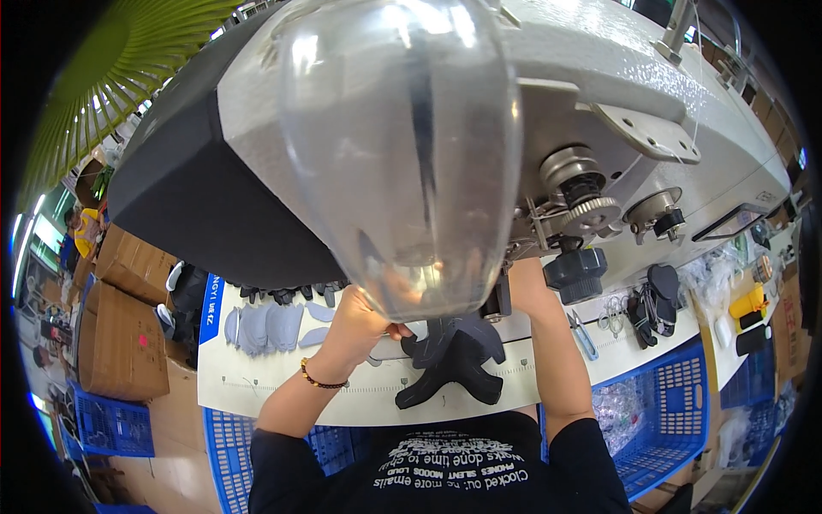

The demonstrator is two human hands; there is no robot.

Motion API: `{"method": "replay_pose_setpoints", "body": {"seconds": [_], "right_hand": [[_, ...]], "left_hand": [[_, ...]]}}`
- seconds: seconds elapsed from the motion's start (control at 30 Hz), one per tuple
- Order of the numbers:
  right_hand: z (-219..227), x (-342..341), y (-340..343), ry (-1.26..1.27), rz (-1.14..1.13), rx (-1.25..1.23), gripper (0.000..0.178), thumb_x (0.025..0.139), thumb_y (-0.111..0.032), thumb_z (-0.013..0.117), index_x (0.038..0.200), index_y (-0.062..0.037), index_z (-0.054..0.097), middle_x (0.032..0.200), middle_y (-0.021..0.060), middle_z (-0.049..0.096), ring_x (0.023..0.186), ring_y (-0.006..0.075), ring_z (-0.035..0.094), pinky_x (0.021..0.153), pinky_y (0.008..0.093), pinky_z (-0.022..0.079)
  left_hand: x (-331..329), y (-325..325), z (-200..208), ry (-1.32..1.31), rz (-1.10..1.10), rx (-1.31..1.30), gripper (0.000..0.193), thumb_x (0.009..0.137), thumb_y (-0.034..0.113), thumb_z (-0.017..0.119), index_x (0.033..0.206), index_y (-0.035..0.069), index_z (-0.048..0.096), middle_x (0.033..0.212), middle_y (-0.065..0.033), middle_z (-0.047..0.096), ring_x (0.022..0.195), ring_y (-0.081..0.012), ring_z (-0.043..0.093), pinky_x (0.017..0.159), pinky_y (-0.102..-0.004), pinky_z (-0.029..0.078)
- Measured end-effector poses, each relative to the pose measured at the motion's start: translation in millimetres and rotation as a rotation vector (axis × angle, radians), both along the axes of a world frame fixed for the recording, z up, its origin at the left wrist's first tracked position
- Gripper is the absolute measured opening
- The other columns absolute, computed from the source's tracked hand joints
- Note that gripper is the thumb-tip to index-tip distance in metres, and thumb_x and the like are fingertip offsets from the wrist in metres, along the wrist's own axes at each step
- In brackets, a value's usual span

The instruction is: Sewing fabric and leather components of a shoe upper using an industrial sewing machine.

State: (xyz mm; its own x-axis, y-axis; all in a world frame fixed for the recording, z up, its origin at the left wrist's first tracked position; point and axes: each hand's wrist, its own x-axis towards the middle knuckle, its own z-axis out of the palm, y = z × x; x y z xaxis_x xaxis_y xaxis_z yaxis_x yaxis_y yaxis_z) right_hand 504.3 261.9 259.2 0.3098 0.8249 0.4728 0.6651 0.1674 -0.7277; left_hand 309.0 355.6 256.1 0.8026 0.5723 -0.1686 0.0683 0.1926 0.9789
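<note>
Centrally, black fabric piece (454,370), between the hands (363,317); left at its edge

Right fingers invisible behind machine (556,51)

Blk/dk-grey fabric pc (454,367), lobed w/ curved edges, over white tabletop (235,364), far end nr clear guard (402,171).

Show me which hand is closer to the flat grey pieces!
Left. The left hand is just right of the grey pieces; the right hand, mostly hidden by the machine, is farther right.
</note>
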Motion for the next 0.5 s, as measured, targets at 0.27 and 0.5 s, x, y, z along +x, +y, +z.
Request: {"method": "replay_pose_setpoints", "body": {"seconds": [0.27,0.5], "right_hand": [[-10.3,-2.1,-4.9,0.037,-0.029,0.058,0.026,0.064,-0.018,0.062,0.083,-0.0015,0.056,0.084,0.0132,0.056,0.081,0.0319,0.052,0.07,0.0379,0.04],[10.4,-43.5,-34.9,-0.971,0.179,0.397,0.026,0.058,-0.014,0.056,0.082,-0.0047,0.059,0.081,0.0025,0.054,0.069,0.0139,0.05,0.059,0.0271,0.039]], "left_hand": [[3.0,-10.8,-4.6,-0.033,0.089,-0.017,0.012,0.078,0.013,0.055,0.074,0.002,0.054,0.065,-0.0051,0.057,0.055,-0.0095,0.053,0.05,-0.0194,0.042],[-10.8,-23.2,-7.5,0.008,0.051,-0.045,0.021,0.08,0.018,0.054,0.068,0.001,0.057,0.061,-0.0047,0.057,0.051,-0.0081,0.051,0.046,-0.0184,0.04]]}}
